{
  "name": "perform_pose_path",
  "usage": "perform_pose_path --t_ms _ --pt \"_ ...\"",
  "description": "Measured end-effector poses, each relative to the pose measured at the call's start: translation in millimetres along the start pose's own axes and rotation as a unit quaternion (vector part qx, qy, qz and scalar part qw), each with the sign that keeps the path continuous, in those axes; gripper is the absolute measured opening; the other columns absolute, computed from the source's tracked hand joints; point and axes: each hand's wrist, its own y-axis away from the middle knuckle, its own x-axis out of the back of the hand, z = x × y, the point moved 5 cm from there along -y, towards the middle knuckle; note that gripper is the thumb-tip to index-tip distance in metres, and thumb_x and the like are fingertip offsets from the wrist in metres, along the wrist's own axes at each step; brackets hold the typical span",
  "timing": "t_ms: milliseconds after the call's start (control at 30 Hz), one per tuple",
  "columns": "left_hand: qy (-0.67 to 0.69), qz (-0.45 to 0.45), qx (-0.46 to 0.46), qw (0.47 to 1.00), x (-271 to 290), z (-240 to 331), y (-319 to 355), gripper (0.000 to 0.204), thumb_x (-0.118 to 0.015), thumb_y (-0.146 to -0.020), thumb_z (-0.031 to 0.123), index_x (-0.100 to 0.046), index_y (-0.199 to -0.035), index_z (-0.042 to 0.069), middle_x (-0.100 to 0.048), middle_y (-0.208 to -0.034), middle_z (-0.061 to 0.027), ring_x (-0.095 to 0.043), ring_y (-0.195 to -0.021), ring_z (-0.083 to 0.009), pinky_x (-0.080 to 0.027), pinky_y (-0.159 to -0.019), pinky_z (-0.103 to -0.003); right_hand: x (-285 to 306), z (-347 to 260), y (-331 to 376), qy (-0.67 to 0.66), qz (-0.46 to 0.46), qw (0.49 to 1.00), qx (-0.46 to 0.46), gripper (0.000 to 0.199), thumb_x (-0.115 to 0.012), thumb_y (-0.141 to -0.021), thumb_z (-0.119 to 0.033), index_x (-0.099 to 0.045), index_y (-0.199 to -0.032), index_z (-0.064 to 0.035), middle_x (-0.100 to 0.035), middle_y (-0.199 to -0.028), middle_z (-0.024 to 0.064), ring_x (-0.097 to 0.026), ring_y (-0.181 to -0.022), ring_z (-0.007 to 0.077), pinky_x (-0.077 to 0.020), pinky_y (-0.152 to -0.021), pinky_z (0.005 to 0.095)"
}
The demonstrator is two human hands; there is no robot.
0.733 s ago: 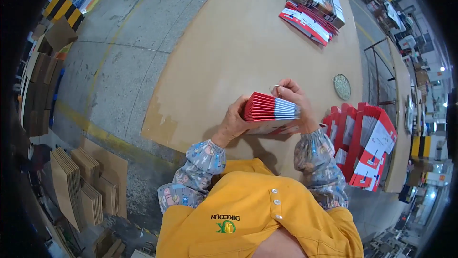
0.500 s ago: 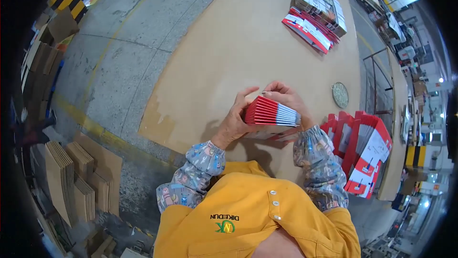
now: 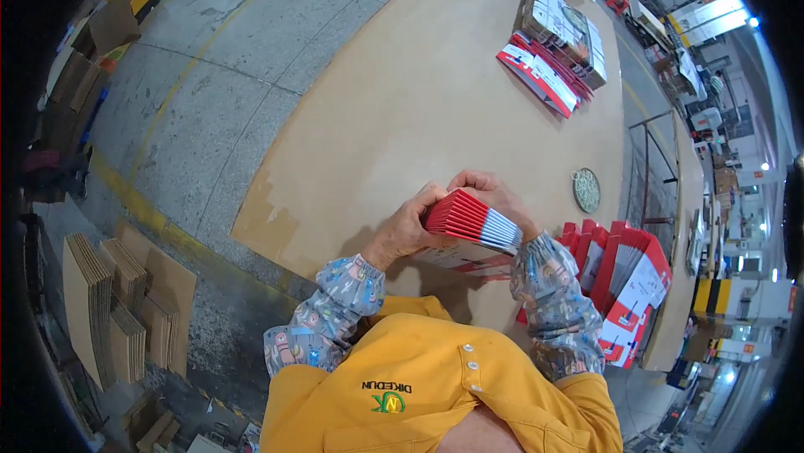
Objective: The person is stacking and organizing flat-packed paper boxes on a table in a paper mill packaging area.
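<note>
In front of my chest is a fanned stack of red and white folded cartons (image 3: 473, 220), its layered edges facing me. My left hand (image 3: 406, 223) is closed on the stack's left side, thumb and fingers at its far left corner. Beyond the stack's far edge, my right hand (image 3: 494, 195) has its fingers curled in close to the left fingers. The right fingertips are hidden, and whatever they pinch does not show. Under the held stack, more printed red and white cardboard (image 3: 465, 259) is partly visible above the brown table (image 3: 377, 126).
A round dish of pale green loops (image 3: 586, 191) sits right of my hands. Nearer, several red and white cartons (image 3: 628, 277) stand in bundles. A wrapped pack (image 3: 565, 34) and more red cartons (image 3: 540, 76) lie far right. Flattened brown cardboard (image 3: 126, 311) leans at left on the floor.
My left fingers, spread before, have closed in on the stack's corner. My right hand has moved left beside them, and the small pale thing at its fingertips no longer shows. The view has shifted slightly.
</note>
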Motion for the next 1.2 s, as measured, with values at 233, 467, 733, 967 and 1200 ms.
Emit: perform_pose_path --t_ms 233,467,733,967,1200 --pt "-0.030 -0.023 -0.034 0.999 13 -12 -10 0.052 -0.085 -0.057 0.012 -0.060 -0.103 0.007 -0.051 -0.096 -0.0020 -0.051 -0.095 -0.0173 -0.040 -0.088 -0.029 -5 -17 -23 -0.245 -0.009 0.967 0.073 0.018 -0.050 -0.094 -0.018 -0.053 -0.081 -0.0057 -0.055 -0.081 0.0030 -0.052 -0.080 0.0128 -0.0440 -0.078 0.0269" --pt "-0.057 -0.031 -0.012 0.998 11 -9 -11 0.053 -0.084 -0.055 0.010 -0.060 -0.102 0.007 -0.051 -0.095 -0.0024 -0.052 -0.093 -0.0161 -0.042 -0.085 -0.030 -2 -57 -8 -0.143 -0.001 0.990 0.009 0.017 -0.060 -0.087 -0.018 -0.053 -0.075 -0.0076 -0.044 -0.061 -0.0054 -0.039 -0.056 0.0043 -0.0301 -0.051 0.0200" --pt "0.007 -0.013 -0.010 1.000 16 -24 -10 0.049 -0.083 -0.052 0.005 -0.060 -0.096 0.007 -0.051 -0.092 0.0001 -0.050 -0.088 -0.0127 -0.042 -0.082 -0.027 -89 -112 64 0.553 -0.069 0.749 0.360 0.013 -0.067 -0.065 -0.006 -0.056 -0.071 -0.0081 -0.049 -0.061 0.0020 -0.049 -0.055 0.0172 -0.0378 -0.051 0.0302" --pt "0.064 -0.022 0.004 0.998 4 -14 -16 0.047 -0.084 -0.058 0.004 -0.062 -0.099 0.009 -0.053 -0.094 0.0020 -0.052 -0.092 -0.0109 -0.042 -0.086 -0.027 -51 -65 129 0.566 0.133 0.722 0.375 0.015 -0.069 -0.064 -0.005 -0.055 -0.069 -0.0085 -0.046 -0.060 0.0030 -0.054 -0.063 0.0196 -0.0480 -0.063 0.0338" --pt "0.026 -0.013 -0.043 0.999 -16 -7 -44 0.047 -0.087 -0.060 0.013 -0.063 -0.100 0.010 -0.054 -0.097 0.0012 -0.053 -0.094 -0.0130 -0.042 -0.088 -0.028 8 -13 144 0.477 0.312 0.760 0.313 0.012 -0.069 -0.073 -0.002 -0.060 -0.081 -0.0017 -0.062 -0.084 0.0114 -0.061 -0.090 0.0301 -0.0479 -0.082 0.0394"
